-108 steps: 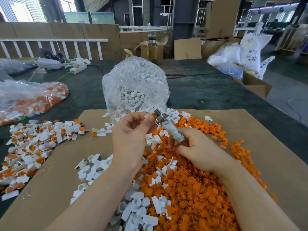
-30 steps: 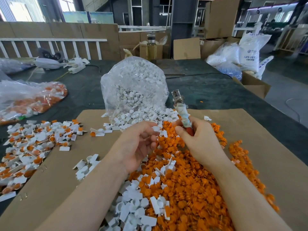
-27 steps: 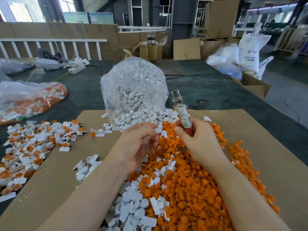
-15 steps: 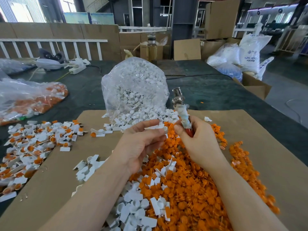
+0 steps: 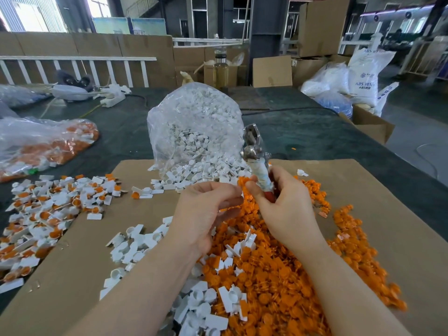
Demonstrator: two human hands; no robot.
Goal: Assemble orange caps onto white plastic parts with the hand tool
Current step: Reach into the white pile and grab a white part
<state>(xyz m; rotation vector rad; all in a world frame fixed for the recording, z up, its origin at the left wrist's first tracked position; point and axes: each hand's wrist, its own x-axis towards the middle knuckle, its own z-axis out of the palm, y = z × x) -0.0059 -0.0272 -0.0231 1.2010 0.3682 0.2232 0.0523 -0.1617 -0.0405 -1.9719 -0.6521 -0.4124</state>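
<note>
A: where's the tool?
B: hand tool (image 5: pixel 255 159), metal head up, tipped toward 11 o'clock, taped grip.
A: and the bits?
B: orange caps (image 5: pixel 274 284) heaped at 6, loose white parts (image 5: pixel 135 241) at 8, more spilling from the bag (image 5: pixel 194 127) at 12.

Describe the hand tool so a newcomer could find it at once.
Start at the clear bag of white parts standing at the cardboard sheet's far edge. Just right of it, the right hand holds the hand tool upright: the only metal-headed item, with a taped handle.
</note>
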